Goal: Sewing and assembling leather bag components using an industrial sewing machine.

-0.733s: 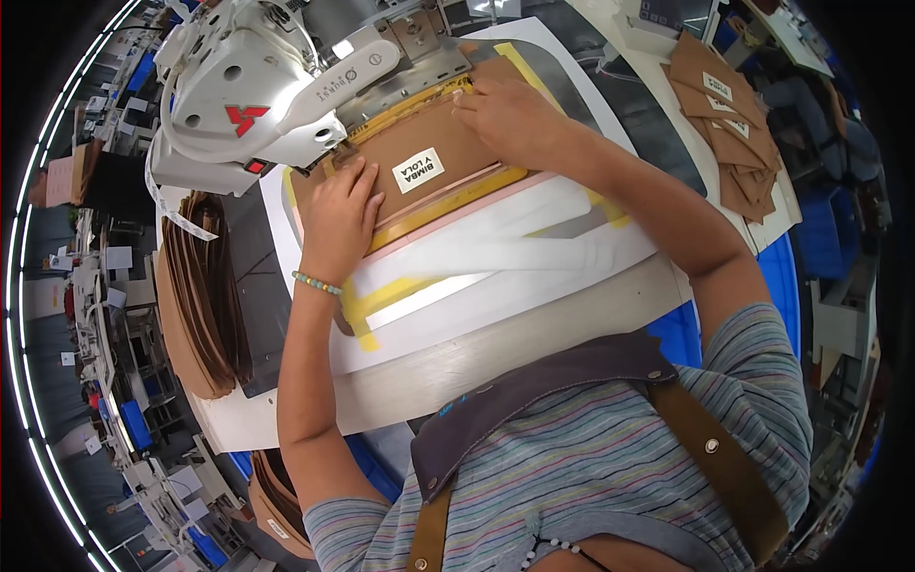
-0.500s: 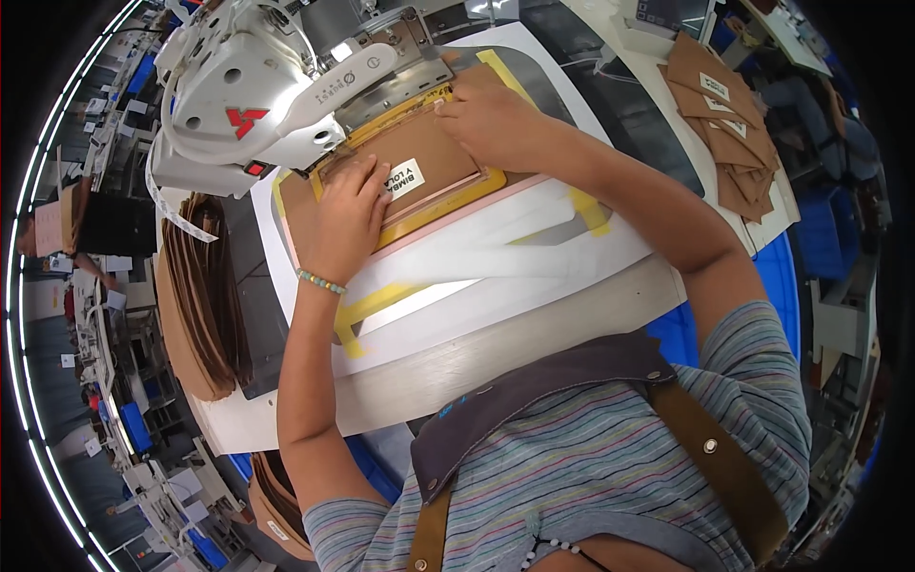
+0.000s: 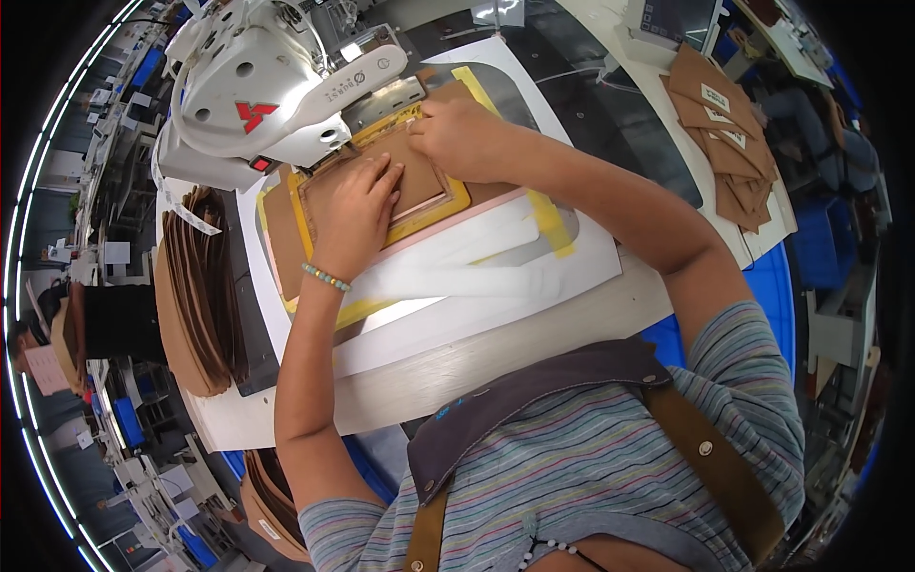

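Note:
My left hand (image 3: 360, 205) lies with outstretched, slightly spread fingers on a brown flat piece (image 3: 416, 183) inside a yellow template frame (image 3: 456, 198), beneath the white machine head (image 3: 243, 95). The white label seen earlier on that piece is out of sight, apparently under the hand. At the right side of the piece, my right hand (image 3: 446, 135) has its fingers curled together by the frame's upper edge; what they grip, if anything, is hidden. Under the frame lie more brown material, pink edging and a white sheet (image 3: 429, 338) with yellow tape strips (image 3: 551, 229).
A stack of brown pieces (image 3: 195, 296) stands left; labelled brown pieces (image 3: 724, 172) lie fanned at right near a screen (image 3: 672, 24). Blue bins (image 3: 820, 243) are beside the table. A co-worker (image 3: 119, 322) is at far left, another person (image 3: 829, 143) at far right.
The frame and piece have shifted left along with my right hand. My left hand has slid over the label. The co-worker at far left has moved lower in the picture.

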Demonstrator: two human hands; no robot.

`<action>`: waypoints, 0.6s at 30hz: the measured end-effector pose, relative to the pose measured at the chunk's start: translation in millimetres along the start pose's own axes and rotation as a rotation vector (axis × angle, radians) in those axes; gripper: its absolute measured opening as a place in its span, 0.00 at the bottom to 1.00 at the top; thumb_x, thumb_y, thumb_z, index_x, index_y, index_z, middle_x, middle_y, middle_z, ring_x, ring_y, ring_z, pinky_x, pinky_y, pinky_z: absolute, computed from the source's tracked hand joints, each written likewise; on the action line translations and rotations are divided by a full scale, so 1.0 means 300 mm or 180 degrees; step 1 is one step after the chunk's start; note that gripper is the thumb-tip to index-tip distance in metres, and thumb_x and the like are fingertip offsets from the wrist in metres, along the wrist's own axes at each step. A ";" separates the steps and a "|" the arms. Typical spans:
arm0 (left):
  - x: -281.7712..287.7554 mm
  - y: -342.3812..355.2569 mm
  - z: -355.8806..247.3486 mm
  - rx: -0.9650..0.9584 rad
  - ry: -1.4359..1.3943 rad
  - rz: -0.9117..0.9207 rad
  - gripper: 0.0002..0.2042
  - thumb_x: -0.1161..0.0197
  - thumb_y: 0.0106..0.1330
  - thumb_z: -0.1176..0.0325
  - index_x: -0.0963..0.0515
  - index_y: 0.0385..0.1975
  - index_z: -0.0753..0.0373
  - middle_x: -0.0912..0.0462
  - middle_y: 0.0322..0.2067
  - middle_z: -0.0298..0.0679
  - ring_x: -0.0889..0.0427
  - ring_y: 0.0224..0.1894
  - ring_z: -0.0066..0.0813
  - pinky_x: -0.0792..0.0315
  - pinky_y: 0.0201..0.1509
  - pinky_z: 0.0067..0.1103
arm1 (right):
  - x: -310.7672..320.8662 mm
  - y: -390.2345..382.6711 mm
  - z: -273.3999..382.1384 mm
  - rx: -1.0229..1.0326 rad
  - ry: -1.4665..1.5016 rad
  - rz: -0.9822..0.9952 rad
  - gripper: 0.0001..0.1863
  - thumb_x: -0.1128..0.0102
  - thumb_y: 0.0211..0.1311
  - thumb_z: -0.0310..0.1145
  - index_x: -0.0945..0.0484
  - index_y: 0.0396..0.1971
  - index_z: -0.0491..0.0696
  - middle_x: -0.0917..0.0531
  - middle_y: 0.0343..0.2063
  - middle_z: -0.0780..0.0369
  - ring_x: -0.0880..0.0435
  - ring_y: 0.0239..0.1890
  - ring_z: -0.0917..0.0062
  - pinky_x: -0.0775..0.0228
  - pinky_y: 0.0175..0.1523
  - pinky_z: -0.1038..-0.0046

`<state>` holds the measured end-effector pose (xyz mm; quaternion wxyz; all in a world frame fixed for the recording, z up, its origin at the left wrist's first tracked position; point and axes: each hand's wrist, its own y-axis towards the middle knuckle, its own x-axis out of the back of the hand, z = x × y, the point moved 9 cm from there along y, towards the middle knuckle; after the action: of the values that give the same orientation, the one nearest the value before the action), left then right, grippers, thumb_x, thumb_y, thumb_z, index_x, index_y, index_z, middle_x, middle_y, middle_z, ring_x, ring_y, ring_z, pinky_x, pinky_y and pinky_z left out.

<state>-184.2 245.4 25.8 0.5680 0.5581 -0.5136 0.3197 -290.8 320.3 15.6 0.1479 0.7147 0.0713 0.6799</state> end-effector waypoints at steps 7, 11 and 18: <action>-0.001 -0.014 0.011 0.0071 -0.0080 -0.0022 0.17 0.38 0.75 0.72 0.21 0.61 0.68 0.20 0.63 0.50 0.22 0.65 0.51 0.26 0.70 0.38 | -0.010 0.048 0.056 0.0141 0.0010 -0.0037 0.10 0.36 0.58 0.29 0.12 0.39 0.46 0.11 0.43 0.63 0.15 0.47 0.70 0.18 0.50 0.71; 0.006 -0.025 0.031 0.0189 -0.0109 -0.0047 0.17 0.39 0.75 0.72 0.21 0.61 0.69 0.20 0.64 0.51 0.23 0.67 0.52 0.27 0.71 0.38 | -0.019 0.066 0.085 0.0220 0.0048 -0.0254 0.13 0.34 0.58 0.30 0.12 0.42 0.45 0.11 0.42 0.64 0.15 0.46 0.69 0.18 0.50 0.70; 0.038 -0.044 0.054 0.0195 0.0023 -0.0190 0.16 0.39 0.74 0.74 0.21 0.60 0.67 0.18 0.62 0.47 0.21 0.64 0.49 0.26 0.69 0.37 | 0.031 0.032 0.083 0.0132 0.0539 -0.0019 0.16 0.36 0.67 0.33 0.13 0.52 0.46 0.12 0.53 0.62 0.17 0.56 0.69 0.20 0.60 0.68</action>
<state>-172.5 225.2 30.2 0.5618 0.5891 -0.4847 0.3202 -266.5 311.1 26.7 0.1286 0.6573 0.0998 0.7358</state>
